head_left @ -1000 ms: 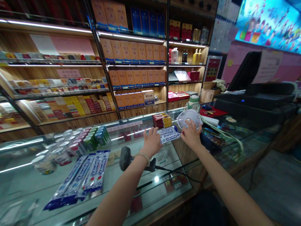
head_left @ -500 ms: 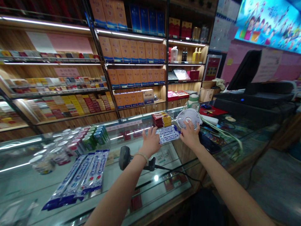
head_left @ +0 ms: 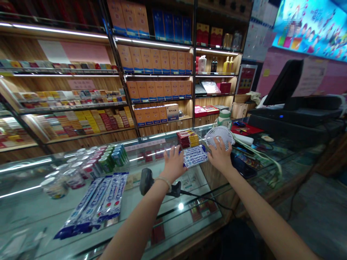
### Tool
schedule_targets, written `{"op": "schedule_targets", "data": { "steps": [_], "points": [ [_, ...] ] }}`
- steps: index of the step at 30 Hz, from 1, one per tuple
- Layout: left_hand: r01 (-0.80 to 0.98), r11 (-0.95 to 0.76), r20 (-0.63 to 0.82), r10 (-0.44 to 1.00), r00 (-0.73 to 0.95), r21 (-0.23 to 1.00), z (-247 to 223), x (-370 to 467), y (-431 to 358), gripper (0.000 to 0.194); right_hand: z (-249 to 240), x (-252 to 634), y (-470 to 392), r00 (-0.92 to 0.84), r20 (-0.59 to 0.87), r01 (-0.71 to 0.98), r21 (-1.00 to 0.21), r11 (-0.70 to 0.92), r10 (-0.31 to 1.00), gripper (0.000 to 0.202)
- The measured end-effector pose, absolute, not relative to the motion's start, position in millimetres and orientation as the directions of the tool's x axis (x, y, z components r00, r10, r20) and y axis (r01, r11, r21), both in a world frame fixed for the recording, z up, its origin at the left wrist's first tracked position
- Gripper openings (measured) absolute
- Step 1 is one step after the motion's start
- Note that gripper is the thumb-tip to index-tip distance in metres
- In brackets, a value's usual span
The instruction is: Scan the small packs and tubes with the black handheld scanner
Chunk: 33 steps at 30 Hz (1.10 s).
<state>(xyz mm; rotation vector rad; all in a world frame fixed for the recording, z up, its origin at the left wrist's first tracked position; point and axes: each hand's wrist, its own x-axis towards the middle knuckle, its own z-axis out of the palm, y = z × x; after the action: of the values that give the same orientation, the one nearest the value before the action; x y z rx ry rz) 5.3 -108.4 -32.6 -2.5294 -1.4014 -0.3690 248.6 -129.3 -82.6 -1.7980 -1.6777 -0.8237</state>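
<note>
A stack of blue-and-white wrapped packets [head_left: 195, 156] lies on the glass counter between my hands. My left hand [head_left: 173, 164] is at its left end, fingers spread, with the thumb side against the wrappers. At the right end is my right hand [head_left: 220, 155], its fingers apart in front of a white round fan [head_left: 222, 135]. Whether the thumbs press on the packets I cannot tell. Just behind stands a pile of red-and-yellow packets [head_left: 187, 138]. A black handheld scanner [head_left: 146, 181] lies under my left wrist, partly hidden by the forearm.
Long blue-and-silver packets [head_left: 99, 202] lie at the counter's left, near rows of small tubs and cans [head_left: 81, 168]. A dark phone [head_left: 244, 167], a green-and-white bottle [head_left: 224, 117] and a black monitor [head_left: 284, 83] are on the right. The scanner's cable [head_left: 206, 198] crosses the glass.
The view has shifted slightly, so everything sits a little further right and the shelves a little lower. Both hands keep their places at the packet stack's ends.
</note>
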Motion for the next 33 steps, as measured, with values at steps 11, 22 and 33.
{"op": "schedule_targets", "data": {
  "steps": [11, 22, 33],
  "points": [
    [0.841, -0.531, 0.358, 0.769, 0.529, -0.103, -36, 0, -108, 0.098, -80, 244, -130, -0.026, 0.755, 0.997, 0.065, -0.036, 0.655, 0.054],
    [0.86, -0.488, 0.528, 0.697, 0.486, -0.148, -4, -28, -118, 0.07, -59, 221, -130, -0.09, 0.778, 0.996, 0.079, 0.046, 0.621, 0.05],
    [0.924, -0.356, 0.619, 0.696, 0.364, -0.142, 20, -96, -141, 0.059, -27, 142, -125, -0.23, 0.776, 0.965, 0.105, 0.239, 0.588, 0.055]
  ]
}}
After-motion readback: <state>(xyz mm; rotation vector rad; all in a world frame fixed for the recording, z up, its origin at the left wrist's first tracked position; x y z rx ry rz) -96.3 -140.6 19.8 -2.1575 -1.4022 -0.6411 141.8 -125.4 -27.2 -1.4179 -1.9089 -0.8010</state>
